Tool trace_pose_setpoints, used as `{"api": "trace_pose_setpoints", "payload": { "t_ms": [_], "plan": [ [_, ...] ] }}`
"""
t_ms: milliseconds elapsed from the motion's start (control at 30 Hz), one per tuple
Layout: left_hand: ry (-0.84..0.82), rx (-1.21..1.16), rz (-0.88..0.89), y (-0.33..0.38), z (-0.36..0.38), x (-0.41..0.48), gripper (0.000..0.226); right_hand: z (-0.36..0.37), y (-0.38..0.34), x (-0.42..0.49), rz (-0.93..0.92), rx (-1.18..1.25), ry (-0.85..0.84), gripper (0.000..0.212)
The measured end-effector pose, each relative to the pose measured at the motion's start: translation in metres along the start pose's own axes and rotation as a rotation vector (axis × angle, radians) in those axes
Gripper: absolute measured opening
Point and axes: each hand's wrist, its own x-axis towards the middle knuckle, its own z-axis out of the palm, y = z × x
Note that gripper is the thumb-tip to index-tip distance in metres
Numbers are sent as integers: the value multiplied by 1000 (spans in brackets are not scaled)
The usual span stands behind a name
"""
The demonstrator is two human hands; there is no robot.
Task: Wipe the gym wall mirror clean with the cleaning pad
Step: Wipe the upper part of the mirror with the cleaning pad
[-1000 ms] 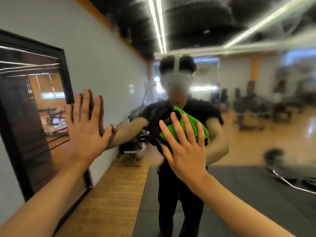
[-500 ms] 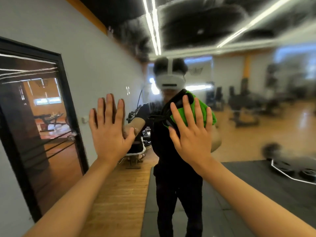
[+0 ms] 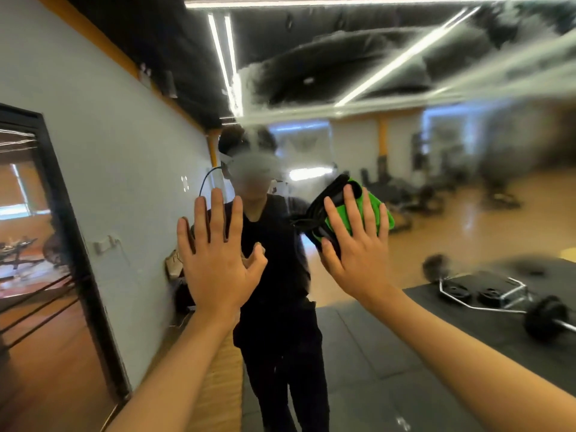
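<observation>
Green pad flat on mirror, pinned under straight fingers of right hand. Left hand spread flat on glass beside. Risks: fresh palm smears; pad slipping free without firm pressure.

This is a gym. A large wall mirror reflects a wide wooden floor, rows of blurred exercise machines and dark rubber mats. On one mat lie a hex bar with weight plates and a barbell. Strip lights cross the black ceiling.
</observation>
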Motion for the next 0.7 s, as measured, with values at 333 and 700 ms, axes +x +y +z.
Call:
{"api": "trace_pose_setpoints", "payload": {
  "t_ms": [333, 700],
  "plan": [
    [1, 13, 24, -3, 1, -1, 83, -1, 5, 1, -55, 21, 8, 63],
    [-72, 48, 104, -15, -14, 4, 84, -1, 12, 1, -97, 14, 8, 64]
  ]
}}
